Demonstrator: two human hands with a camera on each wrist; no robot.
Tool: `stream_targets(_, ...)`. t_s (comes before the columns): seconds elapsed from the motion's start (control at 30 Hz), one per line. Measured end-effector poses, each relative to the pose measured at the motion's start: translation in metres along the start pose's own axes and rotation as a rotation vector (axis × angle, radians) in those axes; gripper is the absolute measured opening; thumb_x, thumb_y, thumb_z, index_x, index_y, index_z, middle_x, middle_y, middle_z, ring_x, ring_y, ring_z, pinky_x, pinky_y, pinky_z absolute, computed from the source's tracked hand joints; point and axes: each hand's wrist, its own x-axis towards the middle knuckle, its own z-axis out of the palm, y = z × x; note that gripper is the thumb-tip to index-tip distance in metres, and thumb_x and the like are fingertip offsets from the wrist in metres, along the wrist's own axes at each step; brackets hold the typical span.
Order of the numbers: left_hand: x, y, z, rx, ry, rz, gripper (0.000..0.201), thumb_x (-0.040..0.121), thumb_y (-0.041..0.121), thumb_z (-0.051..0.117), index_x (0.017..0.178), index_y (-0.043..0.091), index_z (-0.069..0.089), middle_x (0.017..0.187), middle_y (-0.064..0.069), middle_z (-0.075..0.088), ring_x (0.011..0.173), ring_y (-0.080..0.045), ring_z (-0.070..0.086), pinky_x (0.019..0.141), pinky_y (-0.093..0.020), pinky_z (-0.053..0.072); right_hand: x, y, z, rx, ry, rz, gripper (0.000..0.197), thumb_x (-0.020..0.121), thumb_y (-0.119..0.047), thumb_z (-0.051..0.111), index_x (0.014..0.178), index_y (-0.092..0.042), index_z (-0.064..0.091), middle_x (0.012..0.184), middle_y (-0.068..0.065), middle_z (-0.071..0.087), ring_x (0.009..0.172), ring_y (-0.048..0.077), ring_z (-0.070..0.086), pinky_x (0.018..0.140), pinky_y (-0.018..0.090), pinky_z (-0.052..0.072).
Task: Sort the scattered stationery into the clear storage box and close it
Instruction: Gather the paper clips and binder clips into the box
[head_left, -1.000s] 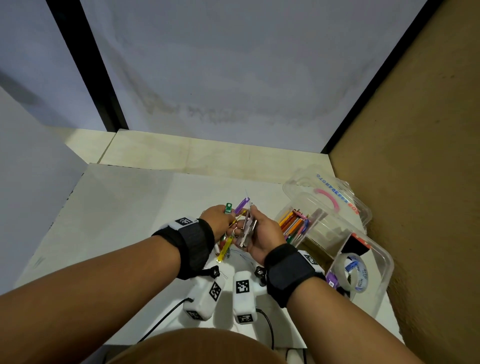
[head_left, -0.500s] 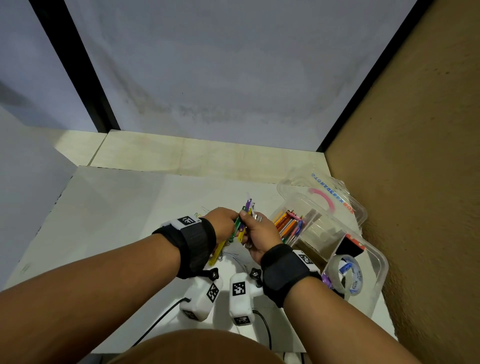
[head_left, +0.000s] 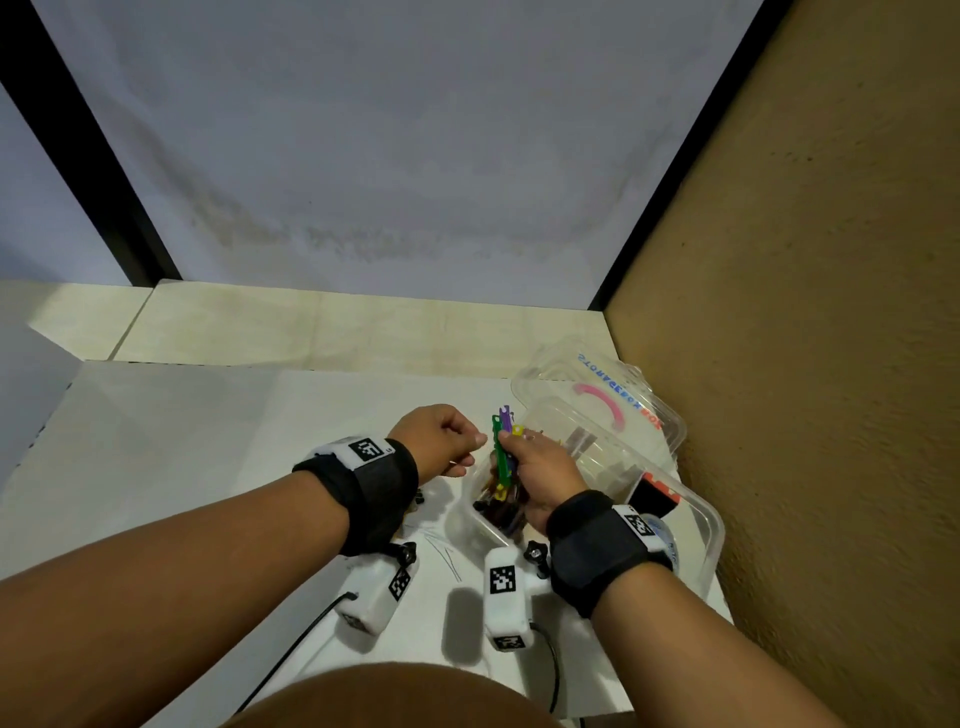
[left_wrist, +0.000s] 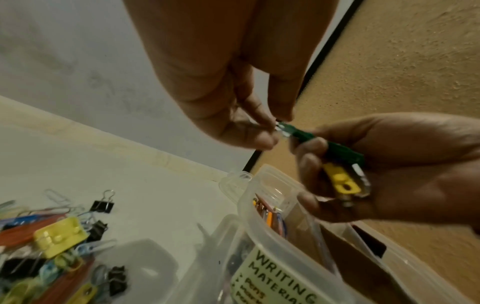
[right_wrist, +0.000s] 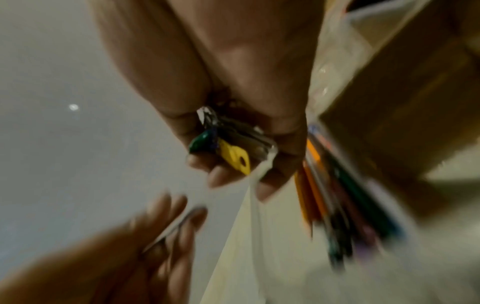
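Grey wall, brown wall, pale floor.

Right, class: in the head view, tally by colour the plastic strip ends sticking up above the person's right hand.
Green strip: 1
Purple strip: 1
Yellow strip: 1
Total: 3, all gripped in the right hand.
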Motion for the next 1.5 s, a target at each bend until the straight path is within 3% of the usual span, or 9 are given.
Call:
stream_targets(0.13,0.007,0.000,0.008,0.286,-0.074,0.059,0.011,0.088,0.011,0.062,0.083,0.020,0.060,0.080,0.004,0.058,0.073,-0.012,0.056,0.067,-0.024,0.050,-0.008,-0.025,-0.043,-0.118,0.021,0.030,0.017,0.099,-0.011,0.044,0.083,-0.009,0.046,0.060,0.008,0.048,0.042,0.014,0.051,0.045,0.029,0.049)
stream_targets(0.37,0.011,-0.014,0.022,0.664,-0.128,0.045,0.047,0.086,0.022,0.066,0.130,0.022,0.047,0.123,0.001,0.057,0.089,-0.014,0.052,0.081,-0.025,0.043,-0.003,-0.038,-0.108,-1.143,0.152,0.131,0.026,0.092,-0.014,0.052,0.068,-0.012,0.046,0.071,0.006,0.051,0.068,0.022,0.052,0.061,0.024,0.041)
stream_targets(0.57,0.008,-0.023,0.026,0.718,-0.134,0.016,0.052,0.091,0.018,0.060,0.138,0.024,0.038,0.126,0.001,0.056,0.110,-0.020,0.057,0.085,-0.025,0.042,0.009,-0.027,-0.084,-1.513,0.040,0.212,0.028,0.095,-0.010,0.046,0.118,0.000,0.060,0.100,0.014,0.056,0.094,0.024,0.054,0.086,0.029,0.043)
stream_targets(0.83,0.006,-0.030,0.026,0.644,-0.098,0.013,0.048,0.092,0.019,0.057,0.136,0.026,0.041,0.124,0.002,0.057,0.107,-0.018,0.058,0.078,-0.022,0.039,0.029,-0.023,-0.061,-1.661,-0.106,0.207,0.029,0.096,-0.009,0.046,0.123,-0.003,0.057,0.094,0.010,0.061,0.096,0.024,0.054,0.095,0.030,0.044)
stream_targets(0.93,0.005,-0.033,0.025,0.603,-0.079,0.005,0.044,0.092,0.021,0.057,0.134,0.026,0.044,0.122,0.001,0.058,0.107,-0.019,0.058,0.079,-0.023,0.039,0.032,-0.023,-0.066,-1.729,-0.134,0.198,0.026,0.093,-0.008,0.052,0.118,-0.002,0.059,0.076,0.005,0.054,0.090,0.025,0.055,0.080,0.030,0.044)
stream_targets(1.03,0.004,-0.034,0.024,0.584,-0.081,-0.003,0.043,0.092,0.023,0.057,0.133,0.024,0.044,0.122,0.000,0.058,0.108,-0.020,0.058,0.082,-0.024,0.040,0.033,-0.019,-0.069,-1.767,-0.100,0.204,0.008,0.090,-0.006,0.053,0.088,-0.003,0.060,0.063,0.001,0.042,0.074,0.021,0.051,0.071,0.026,0.040)
stream_targets(1.13,0.003,-0.035,0.023,0.579,-0.081,-0.005,0.042,0.093,0.025,0.057,0.133,0.023,0.045,0.122,-0.001,0.058,0.109,-0.020,0.058,0.082,-0.023,0.040,0.031,-0.018,-0.071,-1.769,-0.058,0.186,0.030,0.091,-0.009,0.053,0.062,-0.009,0.045,0.061,0.002,0.041,0.075,0.023,0.050,0.069,0.026,0.039)
stream_targets(1.3,0.002,-0.043,0.016,0.570,-0.091,-0.011,0.040,0.092,0.036,0.055,0.129,0.022,0.047,0.118,0.001,0.061,0.106,-0.020,0.059,0.085,-0.027,0.044,0.029,-0.024,-0.070,-1.633,-0.013,0.044,0.019,0.090,-0.015,0.056,0.106,-0.007,0.060,0.095,0.010,0.065,0.095,0.026,0.061,0.081,0.030,0.048)
stream_targets(1.5,-0.001,-0.063,-0.005,0.603,-0.060,-0.051,0.034,0.094,0.034,0.051,0.125,0.018,0.053,0.117,-0.001,0.063,0.109,-0.018,0.058,0.086,-0.024,0.041,0.015,-0.034,-0.027,-1.384,0.068,-0.207,0.017,0.087,-0.017,0.054,0.092,-0.004,0.064,0.087,0.010,0.062,0.088,0.027,0.060,0.072,0.027,0.043)
